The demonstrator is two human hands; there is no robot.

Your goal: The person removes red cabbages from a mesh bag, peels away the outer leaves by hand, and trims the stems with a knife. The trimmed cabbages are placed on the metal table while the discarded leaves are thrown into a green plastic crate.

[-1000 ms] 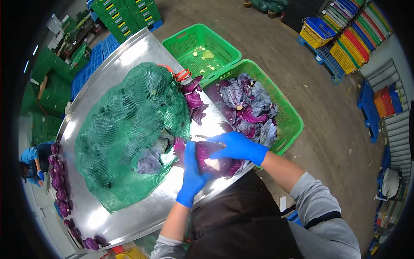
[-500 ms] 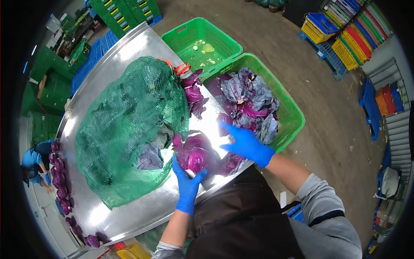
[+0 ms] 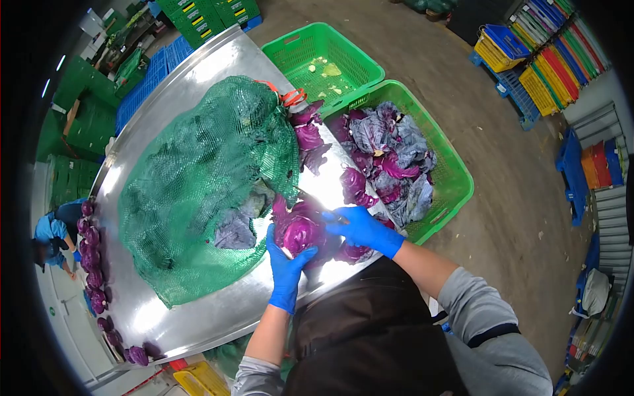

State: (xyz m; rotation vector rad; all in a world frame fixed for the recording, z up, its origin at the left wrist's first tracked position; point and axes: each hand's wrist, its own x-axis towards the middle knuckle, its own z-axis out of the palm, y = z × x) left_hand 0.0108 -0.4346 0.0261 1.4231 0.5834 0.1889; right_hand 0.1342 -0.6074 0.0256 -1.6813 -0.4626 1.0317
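My left hand (image 3: 286,269) is wrapped around the lower left of a red cabbage (image 3: 300,234), holding it above the metal table. My right hand (image 3: 365,231) is at the cabbage's right side, its fingertips close against the outer leaves. Blur there hides whether the fingers grip a leaf. Loose purple leaves (image 3: 356,183) lie just beyond that hand at the table edge. Left of the cabbage spreads a green mesh sack (image 3: 198,178) with dull outer leaves (image 3: 236,229) at its opening.
A green crate (image 3: 456,175) full of cabbage leaves adjoins the table (image 3: 155,323); another green crate (image 3: 284,49) behind it contains a few scraps. Several trimmed red cabbages (image 3: 92,257) line the table's far left edge. A person in blue (image 3: 51,230) stands beyond them.
My right hand has moved left from beside the leaf-filled crate to the cabbage. Purple leaves near the table edge are now uncovered. My left hand keeps its hold.
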